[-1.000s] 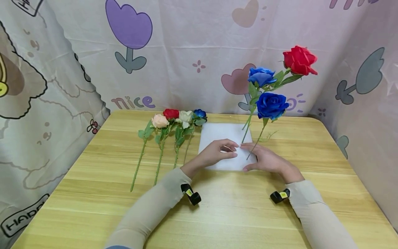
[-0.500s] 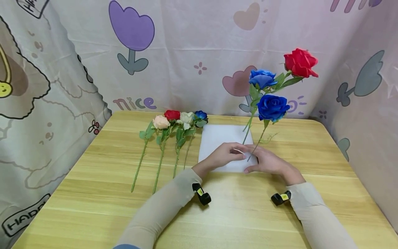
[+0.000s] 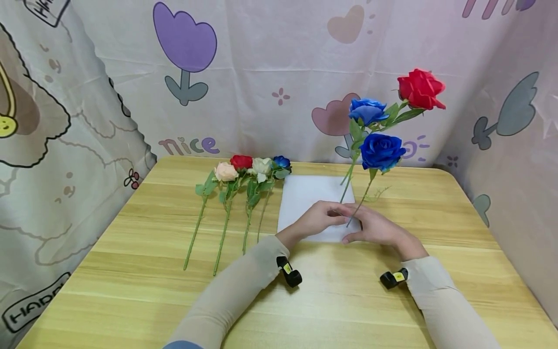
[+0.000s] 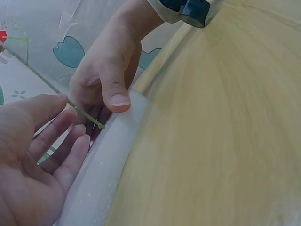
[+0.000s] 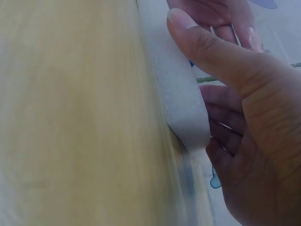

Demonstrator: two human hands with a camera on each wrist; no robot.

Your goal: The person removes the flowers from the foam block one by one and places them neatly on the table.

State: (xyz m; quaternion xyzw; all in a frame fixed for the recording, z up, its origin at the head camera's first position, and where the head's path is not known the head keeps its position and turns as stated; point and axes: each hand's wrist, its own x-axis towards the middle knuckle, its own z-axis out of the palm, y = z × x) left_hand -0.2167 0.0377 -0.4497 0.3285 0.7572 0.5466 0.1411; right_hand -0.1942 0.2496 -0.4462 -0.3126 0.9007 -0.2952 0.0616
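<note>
A dark blue rose (image 3: 381, 151) leans to the right above a white foam block (image 3: 302, 194), its thin stem (image 4: 82, 111) ending at the block near the front edge. My right hand (image 3: 380, 226) is beside that stem at the block's right side, thumb apart from the loosely bent fingers. My left hand (image 3: 317, 219) reaches over the block, its fingertips close to the stem and overlapping the right fingers in the head view. In the left wrist view its fingers are relaxed, not pinching. Behind the hands rise a lighter blue rose (image 3: 367, 111) and a red rose (image 3: 420, 89); their stem bases are hidden.
On the table (image 3: 144, 291), left of the block, lie several roses side by side: a peach rose (image 3: 225, 171), a red one, a white rose (image 3: 261, 167) and a dark blue one. A printed cloth (image 3: 257, 63) hangs behind and at both sides.
My left hand has moved right, closer to the dark blue rose's stem and my right fingers. My right hand and the roses stay nearly where they were; the view has shifted slightly.
</note>
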